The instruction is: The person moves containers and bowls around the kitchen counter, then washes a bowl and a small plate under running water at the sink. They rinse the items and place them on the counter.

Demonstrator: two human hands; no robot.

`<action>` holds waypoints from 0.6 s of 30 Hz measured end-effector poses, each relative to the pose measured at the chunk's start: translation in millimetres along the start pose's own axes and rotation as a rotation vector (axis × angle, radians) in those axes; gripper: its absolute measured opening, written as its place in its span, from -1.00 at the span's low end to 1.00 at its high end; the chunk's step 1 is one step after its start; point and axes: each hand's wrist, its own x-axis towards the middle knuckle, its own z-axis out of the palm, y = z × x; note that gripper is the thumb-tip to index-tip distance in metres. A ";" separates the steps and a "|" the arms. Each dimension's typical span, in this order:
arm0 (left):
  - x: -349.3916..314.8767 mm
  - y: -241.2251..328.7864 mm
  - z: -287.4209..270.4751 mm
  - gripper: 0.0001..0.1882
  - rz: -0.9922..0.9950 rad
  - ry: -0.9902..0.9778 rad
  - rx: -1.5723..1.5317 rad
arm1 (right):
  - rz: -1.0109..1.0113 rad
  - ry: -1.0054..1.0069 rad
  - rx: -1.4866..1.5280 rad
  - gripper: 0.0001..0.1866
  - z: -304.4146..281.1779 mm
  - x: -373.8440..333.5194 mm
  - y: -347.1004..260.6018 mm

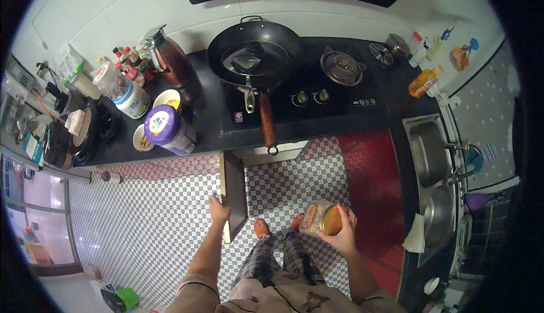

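My left hand point(219, 210) grips the light-edged side of an open cabinet door point(238, 202), which stands out from under the counter. In my right hand point(345, 233) is a clear jar point(309, 219) with a gold lid point(331, 220); brownish pieces show through its wall, and it is tilted with the lid toward my palm. On the counter above the door, a wok point(218, 47) sits on the stove, its wooden handle point(266, 117) reaching over the front edge. A glass lid with a ladle or spatula point(249, 95) rests in the wok.
Left on the counter are a purple-lidded tub point(180, 137), small bowls point(168, 99), a thermos jug point(170, 58) and several sauce bottles. A second burner point(341, 68) is right of the wok. A double sink point(429, 151) lines the right side. Red cabinet doors point(374, 188) stand below the counter.
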 end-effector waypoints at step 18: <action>258.3 109.3 -254.0 -0.14 0.390 0.373 0.571 | 0.293 0.208 0.086 -0.01 58.4 -83.4 78.9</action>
